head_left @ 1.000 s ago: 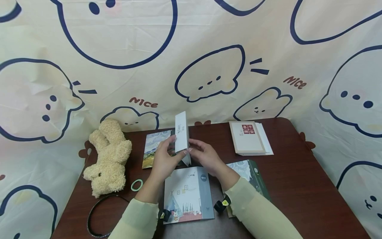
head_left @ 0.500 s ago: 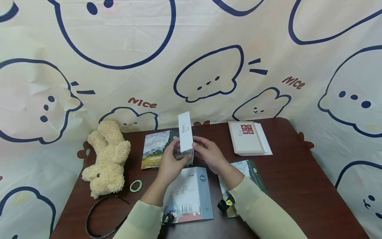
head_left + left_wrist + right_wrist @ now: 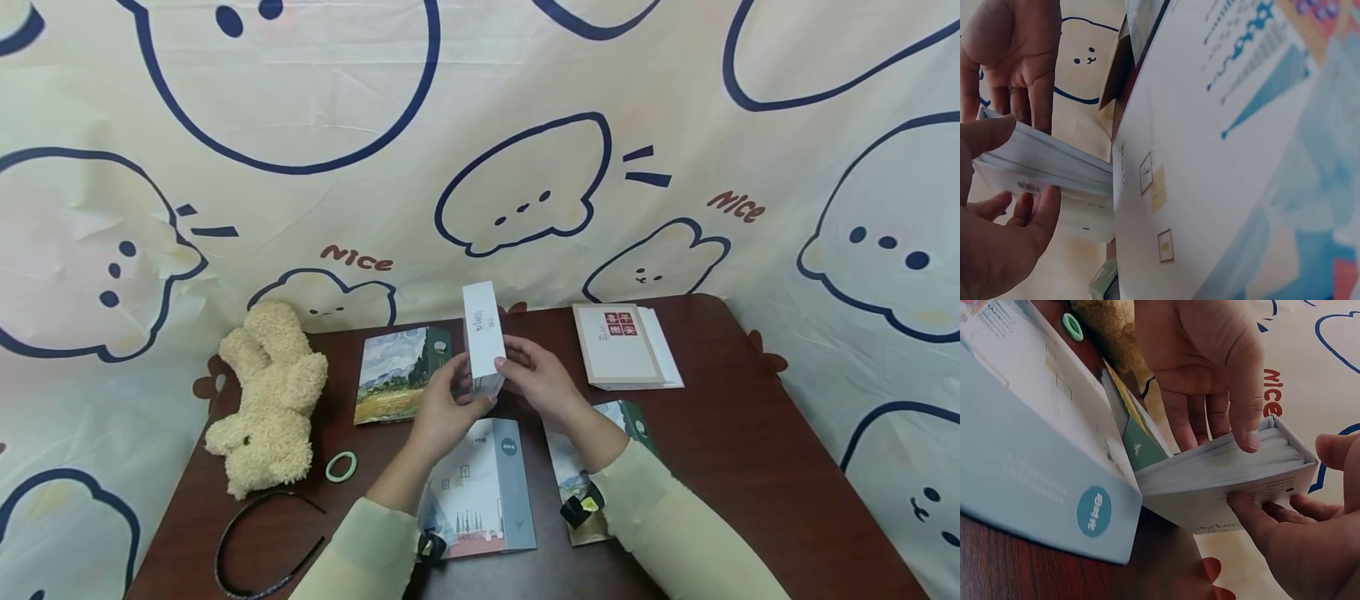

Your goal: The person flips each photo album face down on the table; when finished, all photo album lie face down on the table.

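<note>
Over the far middle of the table, both hands hold up a thick white album (image 3: pixel 483 329), its narrow side with small dark lettering turned toward me. My left hand (image 3: pixel 441 410) grips its left side and bottom, the thumb along the lower edge. From the right, my right hand (image 3: pixel 546 385) holds it with the thumb on the near side and fingers behind. Stacked page edges of the album (image 3: pixel 1222 459) show between its covers in the right wrist view. Beneath the hands lies a pale illustrated album (image 3: pixel 480 487) with a blue spine strip, partly covered by the left forearm.
A landscape-painted album (image 3: pixel 390 375) lies behind the left hand; a green-spined one (image 3: pixel 637 425) is partly under the right forearm. A cream album (image 3: pixel 611 350) with red print sits back right. Leftward are a plush toy (image 3: pixel 273 400), green ring (image 3: pixel 341 467) and black headband (image 3: pixel 225 542).
Both hands have moved slightly right with the white album, which has turned so its lettered narrow side faces me more. More of the landscape-painted album now shows.
</note>
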Tool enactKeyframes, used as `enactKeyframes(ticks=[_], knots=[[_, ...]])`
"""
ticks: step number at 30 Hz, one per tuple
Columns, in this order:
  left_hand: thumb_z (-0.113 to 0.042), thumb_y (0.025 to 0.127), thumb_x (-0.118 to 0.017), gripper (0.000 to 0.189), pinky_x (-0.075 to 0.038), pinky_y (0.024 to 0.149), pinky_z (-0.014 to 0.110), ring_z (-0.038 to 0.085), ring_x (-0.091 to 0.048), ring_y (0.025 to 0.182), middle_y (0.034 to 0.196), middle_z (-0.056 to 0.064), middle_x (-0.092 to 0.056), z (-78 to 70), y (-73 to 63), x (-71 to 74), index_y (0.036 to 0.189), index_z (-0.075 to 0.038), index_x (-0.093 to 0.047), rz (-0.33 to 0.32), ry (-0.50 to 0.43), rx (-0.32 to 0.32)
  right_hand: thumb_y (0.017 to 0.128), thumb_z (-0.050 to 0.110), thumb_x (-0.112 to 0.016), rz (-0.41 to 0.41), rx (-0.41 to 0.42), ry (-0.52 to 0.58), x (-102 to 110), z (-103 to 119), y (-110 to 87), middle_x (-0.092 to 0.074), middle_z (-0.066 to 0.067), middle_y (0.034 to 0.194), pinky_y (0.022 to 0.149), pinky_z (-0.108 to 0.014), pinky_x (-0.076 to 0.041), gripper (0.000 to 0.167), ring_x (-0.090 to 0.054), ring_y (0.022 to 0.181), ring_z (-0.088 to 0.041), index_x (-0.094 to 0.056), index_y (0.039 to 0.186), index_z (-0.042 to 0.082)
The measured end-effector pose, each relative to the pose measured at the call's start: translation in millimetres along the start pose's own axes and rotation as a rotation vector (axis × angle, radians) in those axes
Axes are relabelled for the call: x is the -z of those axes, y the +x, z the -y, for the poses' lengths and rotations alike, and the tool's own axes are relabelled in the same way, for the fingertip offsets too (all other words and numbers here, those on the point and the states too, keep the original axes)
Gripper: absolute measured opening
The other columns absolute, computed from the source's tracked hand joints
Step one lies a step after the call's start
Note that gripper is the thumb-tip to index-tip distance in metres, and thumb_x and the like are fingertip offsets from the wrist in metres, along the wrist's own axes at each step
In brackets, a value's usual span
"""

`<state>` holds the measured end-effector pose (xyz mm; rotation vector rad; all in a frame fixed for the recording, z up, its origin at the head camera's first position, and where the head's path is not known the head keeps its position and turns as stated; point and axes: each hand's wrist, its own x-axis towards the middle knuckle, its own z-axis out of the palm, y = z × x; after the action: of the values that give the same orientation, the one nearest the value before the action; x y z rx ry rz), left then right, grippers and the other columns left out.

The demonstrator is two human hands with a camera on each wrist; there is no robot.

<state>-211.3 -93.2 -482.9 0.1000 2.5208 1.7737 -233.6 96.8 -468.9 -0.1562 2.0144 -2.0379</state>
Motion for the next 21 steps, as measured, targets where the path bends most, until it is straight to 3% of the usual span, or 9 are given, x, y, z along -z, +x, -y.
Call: enactKeyframes(ticks=[10,16,21], knots=[[-0.021,0.088,-0.083,0.075,-0.056,0.097,0.050,0.034,-0.063,0.122,0.138,0.015,-0.060,0.8,-2.3,-4.6,0.154,-0.014,-0.048,0.088,0.074,0.084,0.105,0.021,-0.063,-0.022,0.015,-0.043,13.8,-3.8,-2.0,-0.051,-0.017,0.153,0.103,-0.050,-0.052,0.063,-0.057,0.134,-0.035,-0.034,0.160,0.013],[-0.024,0.088,-0.083,0.075,-0.054,0.097,0.053,0.034,-0.062,0.122,0.141,0.015,-0.058,2.0,-3.4,-8.3,0.154,-0.015,-0.049,0.104,0.115,0.084,0.104,0.021,-0.064,-0.023,0.003,-0.040,21.4,-6.6,-3.3,-0.049,-0.021,0.154,0.103,-0.050,-0.052,0.073,-0.057,0.133,-0.038,-0.024,0.164,0.011],[-0.022,0.088,-0.083,0.074,-0.055,0.095,0.051,0.032,-0.063,0.118,0.142,0.014,-0.057,3.7,-3.5,-10.6,0.153,-0.015,-0.050,0.117,0.140,0.097,0.104,0.021,-0.065,-0.031,-0.012,-0.054,26.6,-10.3,-4.4,-0.049,-0.020,0.154,0.102,-0.050,-0.052,0.071,-0.057,0.133,-0.037,-0.027,0.164,0.014]])
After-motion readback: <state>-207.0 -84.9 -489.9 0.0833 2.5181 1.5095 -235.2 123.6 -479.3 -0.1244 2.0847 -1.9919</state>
